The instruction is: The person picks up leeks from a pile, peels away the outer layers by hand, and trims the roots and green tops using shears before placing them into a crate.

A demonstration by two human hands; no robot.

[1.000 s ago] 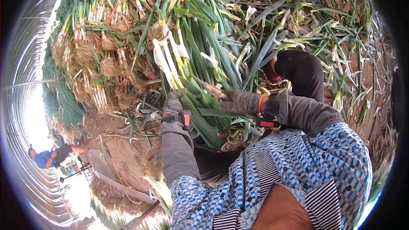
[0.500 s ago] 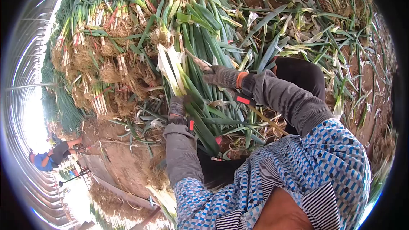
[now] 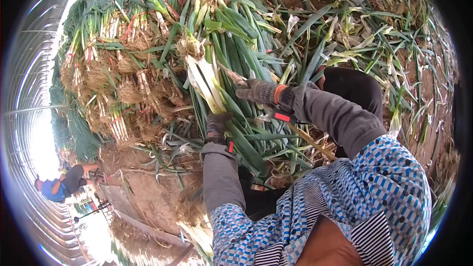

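Observation:
My left hand (image 3: 218, 123), in a grey glove, is closed around a few thick leeks (image 3: 213, 91). Their pale shanks point away from me, roots at the far end, and their broad green leaves trail back toward my lap. Just to the right is my right hand (image 3: 260, 92), also gloved, with an orange band at the wrist. Its fingers are curled together beside the leeks; a thin tan, stick-like piece (image 3: 233, 75) sticks out past them. What exactly the fingers grip is hidden. Beneath both hands spreads a pile of long green leaves (image 3: 241, 54).
Bundled leeks (image 3: 130, 81) with roots and red ties are stacked on the left. Loose leaves and peelings (image 3: 359, 44) cover the soil at right. Another person (image 3: 61, 184) sits far left, near a greenhouse wall. More leeks (image 3: 194, 234) lie at the lower left.
My left hand has shifted a little right, and the held leeks have swung right with it. The right hand has barely moved.

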